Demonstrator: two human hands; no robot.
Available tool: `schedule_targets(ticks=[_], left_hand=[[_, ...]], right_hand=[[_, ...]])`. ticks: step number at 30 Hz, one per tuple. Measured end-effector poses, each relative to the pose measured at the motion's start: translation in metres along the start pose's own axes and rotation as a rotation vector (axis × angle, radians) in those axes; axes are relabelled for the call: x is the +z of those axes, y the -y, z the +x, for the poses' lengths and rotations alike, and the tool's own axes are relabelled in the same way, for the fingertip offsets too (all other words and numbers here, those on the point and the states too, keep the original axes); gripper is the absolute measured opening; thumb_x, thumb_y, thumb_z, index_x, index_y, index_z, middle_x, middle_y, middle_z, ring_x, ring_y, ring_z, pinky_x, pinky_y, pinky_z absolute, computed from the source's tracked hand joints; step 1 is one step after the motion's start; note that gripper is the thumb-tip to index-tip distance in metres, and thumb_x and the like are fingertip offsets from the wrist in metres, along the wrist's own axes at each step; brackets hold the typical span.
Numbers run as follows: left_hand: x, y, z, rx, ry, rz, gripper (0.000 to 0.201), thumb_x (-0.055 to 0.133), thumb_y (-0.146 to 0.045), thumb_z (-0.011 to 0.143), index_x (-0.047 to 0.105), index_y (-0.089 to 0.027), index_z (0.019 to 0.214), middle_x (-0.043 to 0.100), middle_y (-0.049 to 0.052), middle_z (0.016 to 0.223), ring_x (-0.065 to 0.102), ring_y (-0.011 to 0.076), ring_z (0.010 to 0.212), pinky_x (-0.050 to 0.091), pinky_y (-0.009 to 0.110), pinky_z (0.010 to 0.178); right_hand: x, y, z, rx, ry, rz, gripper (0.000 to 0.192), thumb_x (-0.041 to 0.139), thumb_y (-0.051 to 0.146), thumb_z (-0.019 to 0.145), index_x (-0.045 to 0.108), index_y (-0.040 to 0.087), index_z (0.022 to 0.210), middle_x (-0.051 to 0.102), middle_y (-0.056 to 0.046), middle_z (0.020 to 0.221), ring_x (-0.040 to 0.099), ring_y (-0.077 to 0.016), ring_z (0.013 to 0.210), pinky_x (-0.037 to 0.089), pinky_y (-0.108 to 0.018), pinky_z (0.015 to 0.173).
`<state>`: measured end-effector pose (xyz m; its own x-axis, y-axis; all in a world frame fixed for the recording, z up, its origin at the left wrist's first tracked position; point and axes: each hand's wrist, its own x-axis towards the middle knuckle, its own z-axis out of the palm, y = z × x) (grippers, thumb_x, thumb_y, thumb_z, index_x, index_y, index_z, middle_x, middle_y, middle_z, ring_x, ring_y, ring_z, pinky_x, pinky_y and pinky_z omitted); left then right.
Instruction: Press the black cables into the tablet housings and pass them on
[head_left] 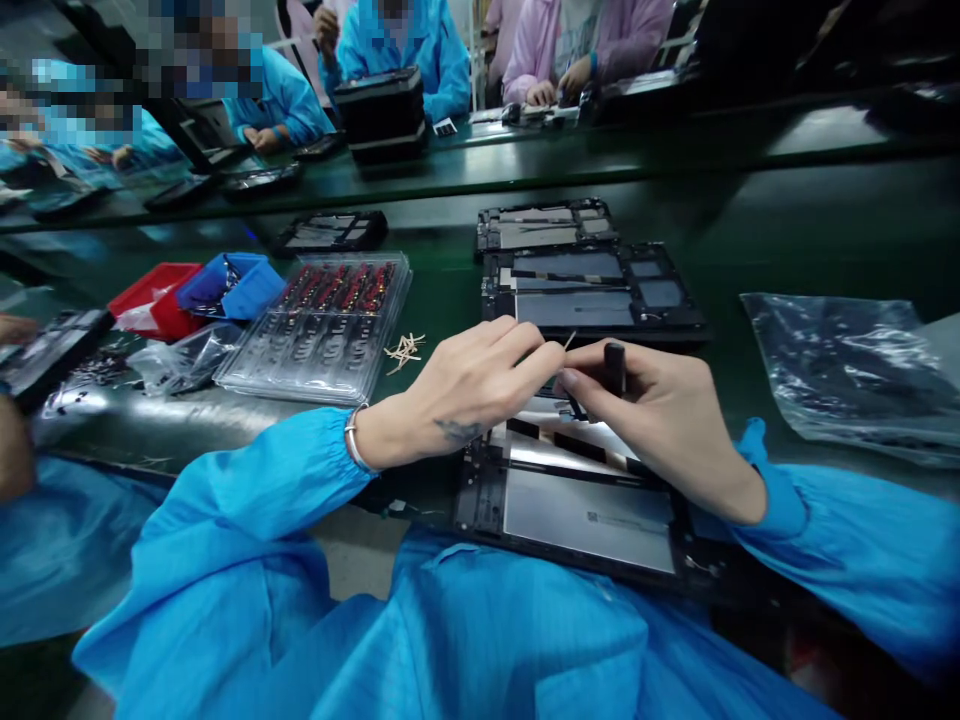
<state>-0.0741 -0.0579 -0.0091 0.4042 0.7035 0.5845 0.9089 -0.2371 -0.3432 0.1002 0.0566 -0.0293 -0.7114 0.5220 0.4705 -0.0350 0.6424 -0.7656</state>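
Note:
My left hand (480, 375) is closed in a pinch, its fingertips meeting those of my right hand; what it grips is too small to make out. A thin pale sliver (571, 341) sticks up by the fingertips. My right hand (667, 415) is closed around a black stick-like tool (615, 368), its end rising between the fingers. A small dark part (574, 404) shows below the right thumb, partly hidden. Under both hands lies an opened tablet housing (480, 500) with a grey battery (585, 520), partly covered by my right hand.
More opened tablets (592, 285) lie just beyond my hands. To the left are a clear tray of small parts (315, 325), pale strips (405, 352), a red bin (157, 300) and a blue bin (232, 287). A plastic bag (847, 370) lies right. Co-workers sit opposite.

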Motion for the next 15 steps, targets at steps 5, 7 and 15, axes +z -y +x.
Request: schedule_targets(ticks=[5, 7, 15], left_hand=[[-0.001, -0.002, -0.004, -0.046, 0.031, -0.05, 0.022, 0.045, -0.017, 0.107, 0.061, -0.016, 0.091, 0.064, 0.001, 0.081, 0.057, 0.0144, 0.075, 0.044, 0.027, 0.066], [-0.002, 0.01, -0.013, -0.137, 0.062, -0.073, 0.022, 0.044, -0.016, 0.106, 0.06, -0.017, 0.091, 0.065, 0.002, 0.084, 0.059, 0.0147, 0.077, 0.046, 0.026, 0.07], [-0.017, 0.081, -0.086, -0.459, 0.545, 0.055, 0.021, 0.044, -0.014, 0.105, 0.065, -0.011, 0.104, 0.068, 0.009, 0.095, 0.064, 0.0199, 0.088, 0.047, 0.029, 0.078]], right_hand=[[-0.001, -0.002, -0.002, -0.085, 0.052, -0.113, 0.009, 0.066, 0.02, 0.093, 0.075, 0.019, 0.093, 0.075, 0.0, 0.082, 0.069, -0.0148, 0.072, 0.051, -0.024, 0.063], [-0.002, -0.001, -0.003, -0.085, 0.056, -0.151, 0.008, 0.067, 0.023, 0.093, 0.075, 0.021, 0.092, 0.075, 0.0, 0.082, 0.069, -0.0154, 0.071, 0.051, -0.025, 0.063], [-0.002, -0.017, -0.005, 0.204, 0.016, -0.084, 0.022, 0.078, 0.046, 0.085, 0.08, 0.026, 0.091, 0.076, -0.004, 0.079, 0.063, -0.0152, 0.05, 0.041, -0.023, 0.037]])
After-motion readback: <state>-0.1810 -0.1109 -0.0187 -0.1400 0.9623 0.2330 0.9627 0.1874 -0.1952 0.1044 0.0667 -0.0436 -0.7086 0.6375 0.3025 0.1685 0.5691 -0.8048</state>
